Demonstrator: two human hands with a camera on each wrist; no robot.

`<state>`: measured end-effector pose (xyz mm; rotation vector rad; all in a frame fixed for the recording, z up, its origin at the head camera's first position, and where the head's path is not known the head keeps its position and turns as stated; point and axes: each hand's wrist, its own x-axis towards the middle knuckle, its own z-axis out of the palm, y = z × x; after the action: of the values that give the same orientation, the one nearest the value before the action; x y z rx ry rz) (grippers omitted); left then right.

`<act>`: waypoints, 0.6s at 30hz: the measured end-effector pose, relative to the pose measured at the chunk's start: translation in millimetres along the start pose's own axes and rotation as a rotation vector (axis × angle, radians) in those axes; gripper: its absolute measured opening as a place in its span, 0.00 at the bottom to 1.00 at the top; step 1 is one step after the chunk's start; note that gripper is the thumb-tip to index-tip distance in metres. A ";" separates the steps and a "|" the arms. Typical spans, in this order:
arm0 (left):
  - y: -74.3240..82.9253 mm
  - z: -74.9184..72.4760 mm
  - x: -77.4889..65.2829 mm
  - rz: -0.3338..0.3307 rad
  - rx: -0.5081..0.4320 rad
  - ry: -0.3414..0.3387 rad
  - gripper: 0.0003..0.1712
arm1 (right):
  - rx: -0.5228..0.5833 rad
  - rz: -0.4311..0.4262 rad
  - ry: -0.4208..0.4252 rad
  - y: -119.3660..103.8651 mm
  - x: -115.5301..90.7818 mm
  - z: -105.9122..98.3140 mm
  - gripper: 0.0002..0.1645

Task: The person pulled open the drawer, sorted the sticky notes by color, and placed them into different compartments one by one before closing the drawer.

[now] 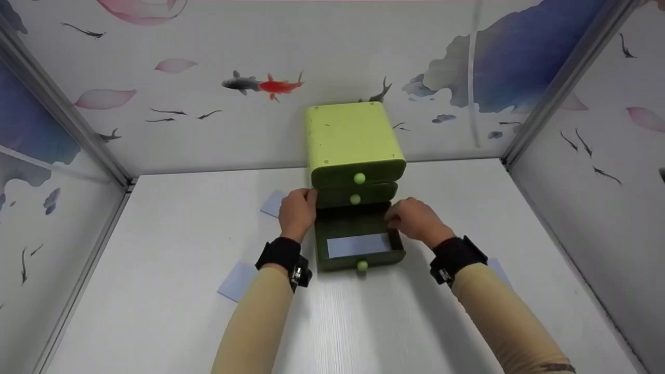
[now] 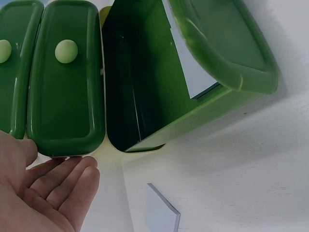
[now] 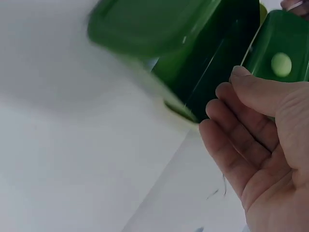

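A small cabinet of drawers point(image 1: 353, 136), with a yellow-green top and dark green fronts, stands against the back wall. Its bottom drawer point(image 1: 343, 263) is pulled far out, and a flat pale blue square piece point(image 1: 358, 245) lies inside. My left hand point(image 1: 298, 212) is at the cabinet's left side; in the left wrist view its extended fingers point(image 2: 79, 186) lie along the edge of the middle drawer point(image 2: 67, 106). On the other side, my right hand point(image 1: 415, 221) hovers by the open drawer's right rear, its fingers point(image 3: 231, 140) loosely bent with nothing between them.
More pale blue pieces lie on the white table point(image 1: 166, 234): one piece point(image 1: 272, 203) left of the cabinet, another piece point(image 1: 237, 281) beside the left forearm, and a third piece point(image 1: 500, 271) partly behind the right forearm. Patterned walls point(image 1: 363, 57) enclose the table's back and sides.
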<state>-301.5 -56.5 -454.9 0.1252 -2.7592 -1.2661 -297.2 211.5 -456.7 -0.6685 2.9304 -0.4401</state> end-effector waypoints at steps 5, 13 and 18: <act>0.0 0.8 -0.1 0.002 0.008 0.010 0.20 | 0.044 0.118 -0.028 31.4 -21.7 -5.2 0.12; 0.0 1.1 0.7 -0.022 0.018 -0.007 0.21 | 0.015 0.361 -0.146 72.3 -59.7 -2.5 0.18; 1.6 -0.4 1.7 -0.009 0.021 -0.012 0.22 | -0.003 0.448 -0.215 87.9 -80.4 -5.6 0.23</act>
<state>-303.2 -55.9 -453.3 0.1326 -2.7854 -1.2443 -261.8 323.9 -475.0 -0.0425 2.7548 -0.2931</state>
